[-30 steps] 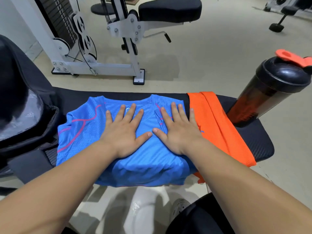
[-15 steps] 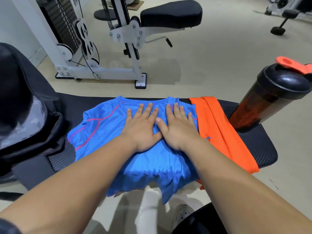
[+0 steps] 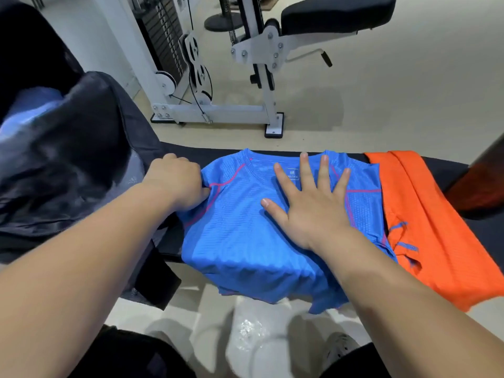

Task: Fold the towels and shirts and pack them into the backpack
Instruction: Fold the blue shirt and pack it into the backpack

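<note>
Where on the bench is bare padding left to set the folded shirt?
Little: a strip of bench behind the blue shirt, and its right end past the orange shirt. The backpack crowds the left, beside the left hand.

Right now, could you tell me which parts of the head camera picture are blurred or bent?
Head view: the backpack at left is smeared by motion blur; the blue shirt and right hand are sharp; the wide lens bows the bench edge; a glare patch sits on the floor below.
</note>
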Motion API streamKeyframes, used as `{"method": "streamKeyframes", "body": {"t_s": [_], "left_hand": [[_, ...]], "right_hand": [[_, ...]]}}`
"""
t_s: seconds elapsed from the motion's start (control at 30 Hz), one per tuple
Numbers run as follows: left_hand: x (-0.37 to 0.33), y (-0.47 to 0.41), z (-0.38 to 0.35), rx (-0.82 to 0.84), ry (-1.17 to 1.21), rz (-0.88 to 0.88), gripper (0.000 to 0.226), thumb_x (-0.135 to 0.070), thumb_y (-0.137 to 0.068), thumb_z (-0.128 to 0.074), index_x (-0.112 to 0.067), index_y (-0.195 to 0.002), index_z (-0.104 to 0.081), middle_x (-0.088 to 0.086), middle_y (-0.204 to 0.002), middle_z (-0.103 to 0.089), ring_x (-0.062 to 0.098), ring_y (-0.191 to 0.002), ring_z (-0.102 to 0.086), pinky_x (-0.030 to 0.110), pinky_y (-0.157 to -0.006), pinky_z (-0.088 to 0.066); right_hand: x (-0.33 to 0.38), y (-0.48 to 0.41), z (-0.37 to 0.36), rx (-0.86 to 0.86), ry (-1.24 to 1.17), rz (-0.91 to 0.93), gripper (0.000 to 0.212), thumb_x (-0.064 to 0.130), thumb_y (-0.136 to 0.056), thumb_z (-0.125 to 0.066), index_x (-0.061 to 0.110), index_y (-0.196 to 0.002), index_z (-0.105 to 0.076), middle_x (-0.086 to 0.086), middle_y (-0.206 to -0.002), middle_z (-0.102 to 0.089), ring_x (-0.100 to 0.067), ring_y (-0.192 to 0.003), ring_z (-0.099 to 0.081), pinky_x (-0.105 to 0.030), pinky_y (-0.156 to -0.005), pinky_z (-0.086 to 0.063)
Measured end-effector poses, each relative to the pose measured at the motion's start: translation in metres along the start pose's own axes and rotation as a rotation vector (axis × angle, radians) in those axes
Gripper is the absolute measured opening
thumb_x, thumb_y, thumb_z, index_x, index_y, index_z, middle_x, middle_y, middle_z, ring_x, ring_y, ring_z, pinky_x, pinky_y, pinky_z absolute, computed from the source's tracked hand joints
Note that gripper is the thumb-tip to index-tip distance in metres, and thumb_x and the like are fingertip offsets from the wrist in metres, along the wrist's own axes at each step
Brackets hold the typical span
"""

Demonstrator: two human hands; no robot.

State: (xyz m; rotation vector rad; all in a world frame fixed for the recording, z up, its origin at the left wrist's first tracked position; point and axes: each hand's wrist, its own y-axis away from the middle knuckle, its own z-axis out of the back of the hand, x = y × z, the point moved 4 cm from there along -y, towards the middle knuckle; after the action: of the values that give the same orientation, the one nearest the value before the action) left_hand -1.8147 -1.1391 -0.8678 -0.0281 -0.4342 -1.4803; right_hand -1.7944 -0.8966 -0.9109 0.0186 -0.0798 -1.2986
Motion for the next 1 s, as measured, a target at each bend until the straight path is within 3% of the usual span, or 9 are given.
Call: {"method": "streamKeyframes", "body": {"t_s": [0.1,0.23,0.3,0.47,0.63,0.7,0.83,1.0], "left_hand": [[-0.007,-0.006,-0.003,-0.017,0.036,0.003,0.040,-0.055,-0.094,-0.050,-0.020,-0.108,-0.060,0.007,-0.116,-0.058,0.032,-0.114,-0.053,0.041,-0.087,-0.041],[-0.008,-0.010,-0.008,-0.063,0.294,-0.011,0.021,-0.031,-0.087,-0.060,-0.020,-0.076,-0.046,0.003,-0.091,-0.057,0.033,-0.092,-0.056,0.038,-0.074,-0.045],[-0.004,-0.009,-0.005,-0.115,0.397,-0.023,0.019,-0.018,-0.083,-0.058,-0.018,-0.072,-0.042,0.003,-0.080,-0.055,0.034,-0.084,-0.055,0.036,-0.066,-0.041],[0.014,-0.003,0.010,-0.196,0.652,0.053,0.014,-0.011,-0.082,-0.060,-0.017,-0.089,-0.051,0.002,-0.083,-0.059,0.025,-0.078,-0.053,0.034,-0.060,-0.038],[0.027,0.003,0.007,-0.139,0.780,0.190,0.059,-0.022,-0.076,-0.081,-0.020,-0.131,-0.060,0.001,-0.122,-0.065,0.020,-0.104,-0.061,0.027,-0.080,-0.044],[0.032,0.005,0.007,-0.152,0.744,0.219,0.060,-0.025,-0.074,-0.084,-0.018,-0.129,-0.064,0.002,-0.123,-0.065,0.020,-0.106,-0.061,0.026,-0.081,-0.043],[0.038,0.014,0.006,-0.159,0.893,0.278,0.051,-0.016,-0.071,-0.086,-0.021,-0.119,-0.071,-0.003,-0.096,-0.064,0.017,-0.088,-0.060,0.026,-0.074,-0.044],[0.044,0.032,0.010,-0.354,0.932,0.256,0.047,-0.001,-0.081,-0.060,-0.028,-0.117,-0.071,-0.012,-0.092,-0.066,0.016,-0.080,-0.065,0.023,-0.062,-0.053]], "right_hand": [[0.023,0.005,-0.004,0.000,-0.022,0.136,0.077,0.081,-0.087,0.000,0.046,-0.155,0.011,-0.001,-0.166,0.022,-0.037,-0.149,0.027,-0.070,-0.111,0.016],[0.043,0.008,-0.022,0.066,-0.013,0.279,0.078,0.080,-0.089,-0.001,0.044,-0.157,0.005,0.007,-0.167,0.018,-0.030,-0.150,0.027,-0.067,-0.113,0.016],[0.043,0.006,-0.024,0.086,-0.024,0.280,0.080,0.081,-0.088,-0.001,0.043,-0.158,0.002,0.010,-0.167,0.015,-0.031,-0.151,0.024,-0.067,-0.114,0.015],[0.040,0.003,-0.020,0.126,-0.079,0.248,0.084,0.084,-0.085,-0.002,0.042,-0.157,-0.007,0.009,-0.168,0.010,-0.041,-0.151,0.019,-0.068,-0.115,0.011],[0.040,0.004,-0.026,0.111,-0.037,0.249,0.083,0.084,-0.086,-0.002,0.042,-0.158,0.001,0.007,-0.168,0.015,-0.042,-0.150,0.022,-0.068,-0.115,0.011],[0.041,0.004,-0.025,0.107,-0.036,0.253,0.083,0.083,-0.086,-0.002,0.042,-0.158,0.003,0.006,-0.167,0.016,-0.039,-0.150,0.024,-0.067,-0.115,0.012],[0.040,0.005,-0.025,0.109,-0.047,0.266,0.079,0.083,-0.087,-0.003,0.046,-0.156,0.007,0.007,-0.166,0.019,-0.033,-0.151,0.025,-0.066,-0.115,0.014],[0.040,0.004,-0.027,0.115,-0.054,0.260,0.079,0.083,-0.086,-0.002,0.047,-0.156,0.008,0.008,-0.166,0.020,-0.032,-0.151,0.023,-0.067,-0.115,0.012]]}}
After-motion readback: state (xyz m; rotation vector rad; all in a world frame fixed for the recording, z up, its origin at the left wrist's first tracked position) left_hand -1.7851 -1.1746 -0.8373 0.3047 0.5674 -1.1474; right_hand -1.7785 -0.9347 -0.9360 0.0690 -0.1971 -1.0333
